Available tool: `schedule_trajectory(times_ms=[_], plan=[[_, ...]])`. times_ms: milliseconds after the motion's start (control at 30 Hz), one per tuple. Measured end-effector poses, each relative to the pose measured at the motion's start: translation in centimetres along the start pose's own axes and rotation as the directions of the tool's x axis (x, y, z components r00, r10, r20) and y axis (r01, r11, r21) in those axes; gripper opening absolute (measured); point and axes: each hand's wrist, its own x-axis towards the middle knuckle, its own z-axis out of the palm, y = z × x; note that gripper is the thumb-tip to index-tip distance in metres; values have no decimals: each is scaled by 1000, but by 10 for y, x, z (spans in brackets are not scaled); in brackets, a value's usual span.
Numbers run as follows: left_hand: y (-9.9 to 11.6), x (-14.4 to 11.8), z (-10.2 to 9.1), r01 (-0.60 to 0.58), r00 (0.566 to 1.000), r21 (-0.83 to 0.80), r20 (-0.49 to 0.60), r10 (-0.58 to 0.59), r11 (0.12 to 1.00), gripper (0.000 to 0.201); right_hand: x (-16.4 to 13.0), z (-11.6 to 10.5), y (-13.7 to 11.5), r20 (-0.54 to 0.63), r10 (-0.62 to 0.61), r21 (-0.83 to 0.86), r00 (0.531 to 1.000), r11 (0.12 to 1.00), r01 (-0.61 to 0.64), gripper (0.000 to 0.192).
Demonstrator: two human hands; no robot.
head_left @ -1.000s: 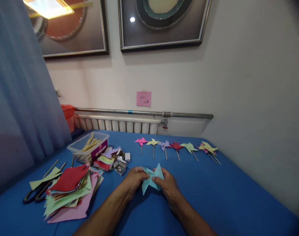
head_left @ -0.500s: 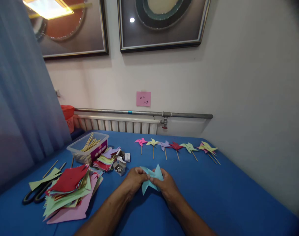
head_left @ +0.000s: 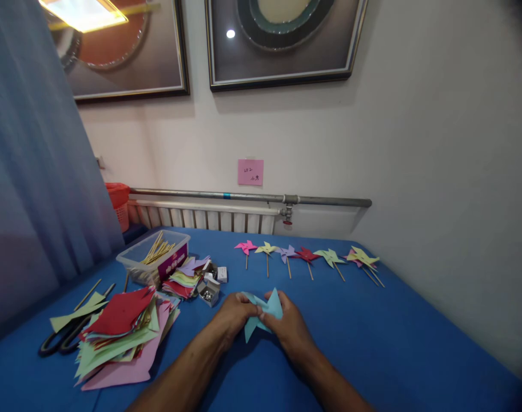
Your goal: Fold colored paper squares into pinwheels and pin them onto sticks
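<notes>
My hands (head_left: 232, 313) pinch a pale-blue paper pinwheel (head_left: 275, 305) — no stick showing — while bright stick-mounted paper pinwheels (head_left: 307, 256) look done by the blue table's far edge (head_left: 218, 236).

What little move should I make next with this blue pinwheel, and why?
Perhaps let the right hand hold the blue pinwheel while the left hand reaches for the boxed metal pieces: both hands pinch its folds near the middle, where no fastener shows.

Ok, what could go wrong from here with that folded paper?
The light-blue paper might unfold or crease if the grip of the left hand or right hand slips. The open box with shiny pieces inside sits near the left hand; a sideways knock could spill them.
</notes>
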Motion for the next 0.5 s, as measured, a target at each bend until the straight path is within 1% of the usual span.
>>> schedule_trajectory(times_ms=[133,233,367,500], plan=[[1,-2,0,-29,999,52,45,26,998,13,0,-1,-2,5,5,-27,1000,1000,-5,40],[1,-3,0,-29,998,58,53,25,998,14,0,-2,-4,30,1,-43,1000,999,1,41],[2,-4,0,-43,998,63,56,39,997,14,-2,-5,-8,65,-12,-12,998,1000,13,42],[2,-4,0,-36,998,70,57,32,997,18,-3,-7,-9,119,-24,14,993,1000,23,47]])
